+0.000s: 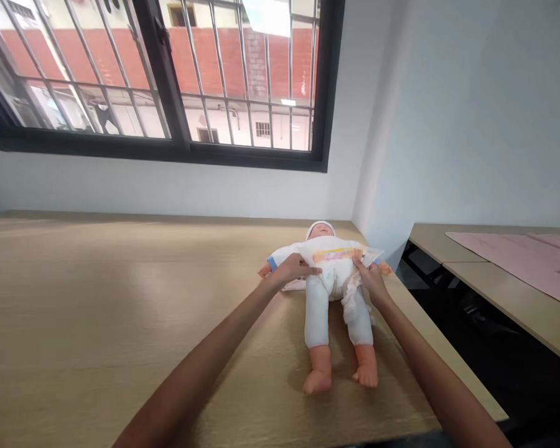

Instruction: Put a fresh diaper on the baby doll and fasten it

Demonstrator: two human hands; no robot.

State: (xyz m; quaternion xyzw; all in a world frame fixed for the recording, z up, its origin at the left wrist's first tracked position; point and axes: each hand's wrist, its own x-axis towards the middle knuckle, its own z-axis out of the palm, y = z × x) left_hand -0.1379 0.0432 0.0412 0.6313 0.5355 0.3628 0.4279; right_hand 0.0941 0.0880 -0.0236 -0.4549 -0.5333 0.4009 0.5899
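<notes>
A baby doll (320, 314) lies on its back on a light wooden table (84, 280), its head at the far end and its feet toward me. It wears white clothing and a white cap. A white disposable diaper (336, 264) with a yellow and orange printed waistband wraps its middle. My left hand (294, 269) grips the diaper's near side at the doll's waist. On the opposite side, my right hand (371, 280) pinches the loose diaper edge at the hip. Part of the diaper lies hidden under my fingers.
The table's right edge runs close beside the doll's legs, with a dark drop beyond it. Further right stands a second table (429, 239) carrying a pink mat (513, 264). A white wall and a barred window (168, 74) rise behind the table.
</notes>
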